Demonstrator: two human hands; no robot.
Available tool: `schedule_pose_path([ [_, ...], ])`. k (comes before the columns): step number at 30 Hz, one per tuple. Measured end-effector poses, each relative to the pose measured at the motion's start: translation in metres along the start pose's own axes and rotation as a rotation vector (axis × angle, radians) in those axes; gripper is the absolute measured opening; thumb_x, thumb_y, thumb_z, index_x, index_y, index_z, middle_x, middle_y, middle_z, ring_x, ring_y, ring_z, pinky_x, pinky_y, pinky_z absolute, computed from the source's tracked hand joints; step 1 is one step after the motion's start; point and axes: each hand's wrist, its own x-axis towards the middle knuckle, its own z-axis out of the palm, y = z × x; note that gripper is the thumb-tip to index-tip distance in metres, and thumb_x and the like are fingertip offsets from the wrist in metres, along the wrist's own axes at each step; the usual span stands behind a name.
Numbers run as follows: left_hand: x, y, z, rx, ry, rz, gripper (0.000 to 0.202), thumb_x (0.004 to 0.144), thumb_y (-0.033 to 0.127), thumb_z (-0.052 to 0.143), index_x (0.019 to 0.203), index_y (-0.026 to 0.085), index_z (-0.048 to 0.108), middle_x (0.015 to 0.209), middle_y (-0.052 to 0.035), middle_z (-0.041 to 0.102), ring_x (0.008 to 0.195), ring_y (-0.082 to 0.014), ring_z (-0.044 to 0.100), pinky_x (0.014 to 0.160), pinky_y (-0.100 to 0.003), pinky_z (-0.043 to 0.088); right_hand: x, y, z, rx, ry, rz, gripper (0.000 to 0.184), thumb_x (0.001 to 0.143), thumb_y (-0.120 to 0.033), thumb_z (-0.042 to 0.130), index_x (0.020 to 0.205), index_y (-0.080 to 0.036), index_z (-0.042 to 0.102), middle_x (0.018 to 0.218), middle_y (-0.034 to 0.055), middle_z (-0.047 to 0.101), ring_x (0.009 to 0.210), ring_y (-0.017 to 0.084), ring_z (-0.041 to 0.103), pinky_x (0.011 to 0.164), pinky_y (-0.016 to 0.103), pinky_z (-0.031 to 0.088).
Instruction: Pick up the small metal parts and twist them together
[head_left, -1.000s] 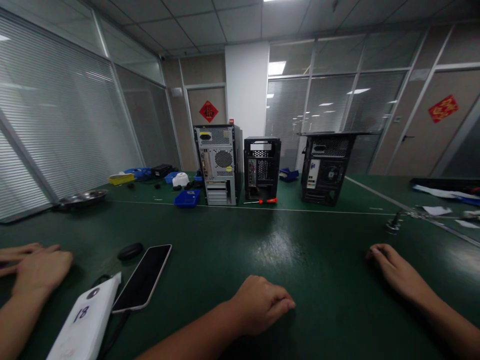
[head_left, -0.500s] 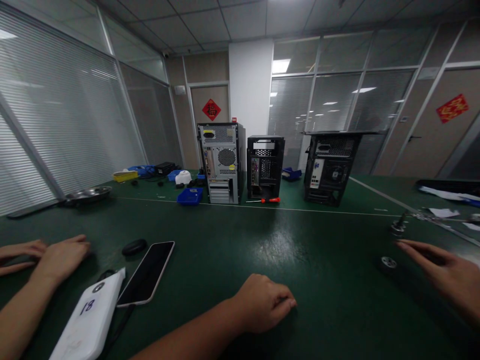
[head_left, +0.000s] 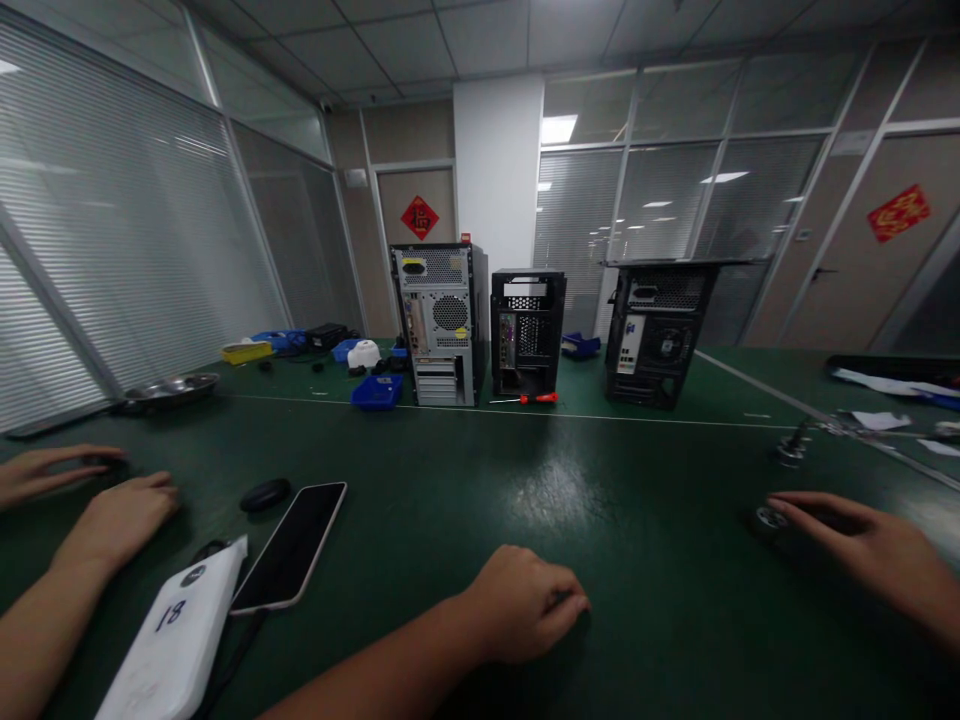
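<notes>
My left hand (head_left: 529,605) rests on the green table (head_left: 450,480) with its fingers curled in; nothing shows in it. On the right, my right hand (head_left: 862,555) has thumb and forefinger closed at the rim of a small black wheel with silver spokes (head_left: 771,518). The fingertips cover part of that wheel. Just beyond it stands a small metal part with a dark stem (head_left: 792,450), apart from my fingers. To the left of my left hand lie a phone (head_left: 292,545) and a white power bank marked 18 (head_left: 172,635).
A co-worker's hands (head_left: 120,525) are on the table at far left, beside a black oval object (head_left: 265,495). Three computer cases (head_left: 442,330) stand at the back, with a red screwdriver (head_left: 536,398) and a blue tray (head_left: 377,392) before them. A metal dish (head_left: 172,388) lies back left.
My right hand has moved left and down from near the metal part to the wheel, and its fingertips now meet it. My left hand stays put. At far left, a co-worker's hand has shifted.
</notes>
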Motion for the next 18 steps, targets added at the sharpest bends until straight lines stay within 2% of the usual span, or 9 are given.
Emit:
schedule_pose_path([
  [6,0.000,-0.002,0.002,0.028,0.009,0.001,0.020,0.096,0.033,0.055,0.099,0.027,0.074,0.067,0.0033,0.069,0.064,-0.0151,0.066,0.059,-0.024,0.039,-0.002,-0.005,0.003,0.048,-0.053,0.072,0.040,0.065,-0.076,0.061,0.091,-0.050,0.078,0.101,0.0033,0.077,0.098,0.039,0.069,0.083,0.055,0.055],
  [13,0.000,0.000,0.001,0.025,-0.005,0.005,0.022,0.096,0.032,0.054,0.100,0.026,0.075,0.068,0.0027,0.070,0.063,-0.0149,0.066,0.059,-0.024,0.040,-0.007,-0.017,0.003,0.074,-0.097,0.100,0.039,0.060,-0.077,0.065,0.084,-0.049,0.078,0.102,0.0033,0.077,0.098,0.038,0.070,0.083,0.053,0.056],
  [18,0.000,-0.001,0.002,0.040,-0.005,0.011,0.021,0.096,0.032,0.055,0.100,0.026,0.075,0.068,0.0024,0.070,0.064,-0.0153,0.066,0.060,-0.024,0.041,-0.009,-0.021,0.002,0.056,-0.071,0.094,0.041,0.063,-0.078,0.062,0.085,-0.048,0.078,0.101,0.0032,0.077,0.095,0.037,0.070,0.084,0.054,0.056],
])
